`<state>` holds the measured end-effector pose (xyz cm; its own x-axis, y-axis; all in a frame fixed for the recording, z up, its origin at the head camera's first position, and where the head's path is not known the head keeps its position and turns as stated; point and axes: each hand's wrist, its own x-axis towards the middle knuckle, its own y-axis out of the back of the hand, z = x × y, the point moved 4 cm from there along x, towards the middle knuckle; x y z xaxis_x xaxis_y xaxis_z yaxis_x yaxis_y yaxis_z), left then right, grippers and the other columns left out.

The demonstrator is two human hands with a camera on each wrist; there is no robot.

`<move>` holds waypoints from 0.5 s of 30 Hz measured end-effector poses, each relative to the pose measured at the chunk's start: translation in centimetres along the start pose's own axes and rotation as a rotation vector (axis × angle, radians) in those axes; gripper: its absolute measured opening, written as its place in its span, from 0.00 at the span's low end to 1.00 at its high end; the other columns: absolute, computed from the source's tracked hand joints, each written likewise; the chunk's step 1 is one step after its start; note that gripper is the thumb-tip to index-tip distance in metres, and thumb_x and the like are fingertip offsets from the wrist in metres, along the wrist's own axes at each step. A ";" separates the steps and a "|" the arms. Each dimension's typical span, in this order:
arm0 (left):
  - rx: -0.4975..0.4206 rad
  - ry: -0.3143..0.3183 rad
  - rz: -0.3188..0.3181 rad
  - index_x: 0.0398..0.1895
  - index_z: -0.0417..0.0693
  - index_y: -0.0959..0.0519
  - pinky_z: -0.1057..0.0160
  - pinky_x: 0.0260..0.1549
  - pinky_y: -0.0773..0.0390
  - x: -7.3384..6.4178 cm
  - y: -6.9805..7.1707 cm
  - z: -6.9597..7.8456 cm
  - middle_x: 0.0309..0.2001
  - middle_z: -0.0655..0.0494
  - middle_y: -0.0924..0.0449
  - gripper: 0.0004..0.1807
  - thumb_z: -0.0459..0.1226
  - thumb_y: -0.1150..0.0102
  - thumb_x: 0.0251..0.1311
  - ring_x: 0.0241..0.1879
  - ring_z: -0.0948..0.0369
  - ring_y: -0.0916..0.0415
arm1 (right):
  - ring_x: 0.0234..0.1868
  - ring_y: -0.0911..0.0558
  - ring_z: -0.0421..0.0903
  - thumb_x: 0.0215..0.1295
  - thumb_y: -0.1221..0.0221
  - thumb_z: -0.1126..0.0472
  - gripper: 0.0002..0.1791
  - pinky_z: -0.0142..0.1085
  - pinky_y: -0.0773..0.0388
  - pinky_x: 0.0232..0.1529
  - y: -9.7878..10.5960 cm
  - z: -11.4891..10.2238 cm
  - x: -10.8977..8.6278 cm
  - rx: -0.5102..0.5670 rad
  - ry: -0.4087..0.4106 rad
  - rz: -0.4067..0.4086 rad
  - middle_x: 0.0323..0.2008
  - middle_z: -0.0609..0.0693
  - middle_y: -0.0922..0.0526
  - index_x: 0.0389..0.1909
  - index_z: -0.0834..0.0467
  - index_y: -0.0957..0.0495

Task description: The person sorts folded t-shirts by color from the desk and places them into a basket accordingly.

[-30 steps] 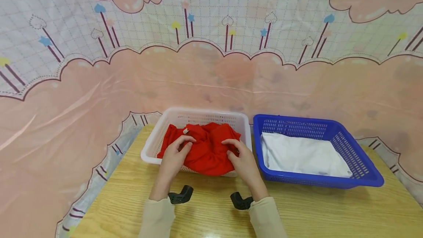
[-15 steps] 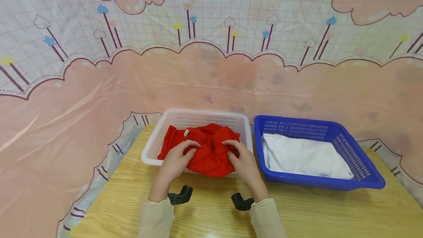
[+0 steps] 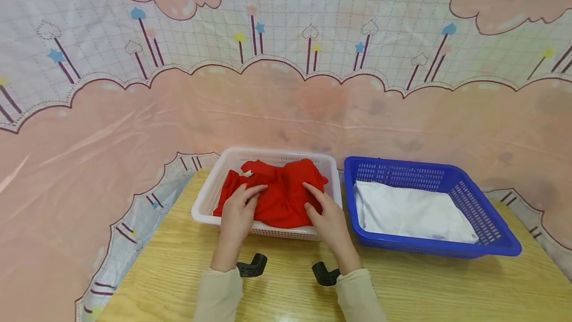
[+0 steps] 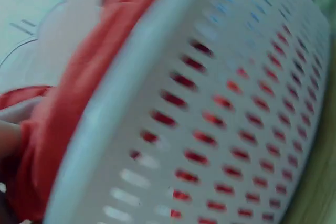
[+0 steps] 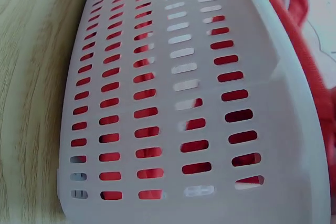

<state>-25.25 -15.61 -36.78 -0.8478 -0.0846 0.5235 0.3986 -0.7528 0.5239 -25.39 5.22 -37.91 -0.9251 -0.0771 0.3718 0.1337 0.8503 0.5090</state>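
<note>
A crumpled red garment (image 3: 288,198) with a small white label (image 3: 248,173) lies bunched over the front half of a white plastic basket (image 3: 205,218). My left hand (image 3: 238,210) grips its left side, the index finger stretched over the cloth and the thumb below. On the right side my right hand (image 3: 329,217) holds it with thumb and fingers apart on top, other fingers hidden in the folds. More red cloth (image 3: 229,183) fills the basket's left end. In the left wrist view a fingertip (image 4: 8,139) presses into the red fabric by the rim; red shows through the slots.
A blue plastic basket (image 3: 491,248) stands close to the right of the white one, with a folded white cloth (image 3: 411,210) inside. Both rest on a wooden table (image 3: 286,297). Behind hangs a printed pink curtain (image 3: 286,108). A black wrist mount (image 3: 252,266) sits at each wrist.
The red garment's back part has risen and spread, while its front edge has drawn back up toward the basket rim. My left hand has moved slightly right and turned more upright.
</note>
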 end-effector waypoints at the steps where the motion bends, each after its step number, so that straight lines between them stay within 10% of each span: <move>1: 0.018 -0.033 0.026 0.42 0.58 0.19 0.57 0.45 0.30 0.0 0.0 0.1 0.43 0.58 0.24 0.14 0.31 0.46 0.57 0.48 0.59 0.30 | 0.59 0.33 0.49 0.59 0.45 0.60 0.26 0.51 0.38 0.55 -0.1 0.0 -0.1 -0.011 0.010 -0.004 0.58 0.47 0.31 0.57 0.36 0.32; 5: 0.073 -0.149 0.093 0.43 0.54 0.19 0.55 0.49 0.31 -0.1 0.0 0.4 0.46 0.55 0.25 0.14 0.30 0.45 0.56 0.49 0.57 0.31 | 0.59 0.34 0.54 0.60 0.45 0.57 0.26 0.53 0.38 0.54 -0.2 0.0 -0.2 -0.042 0.022 -0.021 0.59 0.51 0.32 0.59 0.35 0.34; 11: 0.129 -0.184 0.019 0.43 0.53 0.19 0.57 0.48 0.30 -0.4 -0.6 0.4 0.47 0.57 0.25 0.15 0.29 0.45 0.55 0.49 0.59 0.30 | 0.55 0.29 0.53 0.62 0.47 0.55 0.21 0.51 0.33 0.51 -0.5 -0.2 -0.4 -0.186 0.053 -0.030 0.53 0.54 0.27 0.57 0.40 0.30; 15: 0.156 -0.227 -0.009 0.40 0.53 0.18 0.58 0.46 0.29 -0.6 -0.9 0.3 0.45 0.58 0.23 0.15 0.27 0.45 0.54 0.47 0.59 0.28 | 0.35 0.21 0.45 0.62 0.48 0.56 0.17 0.40 0.26 0.36 -0.7 -0.4 -0.5 -0.270 0.099 -0.005 0.39 0.50 0.18 0.51 0.43 0.24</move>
<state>-24.93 -14.67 -37.34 -0.7589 0.0833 0.6459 0.4552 -0.6414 0.6176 -24.85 4.45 -38.20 -0.8886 -0.1432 0.4358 0.2309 0.6814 0.6946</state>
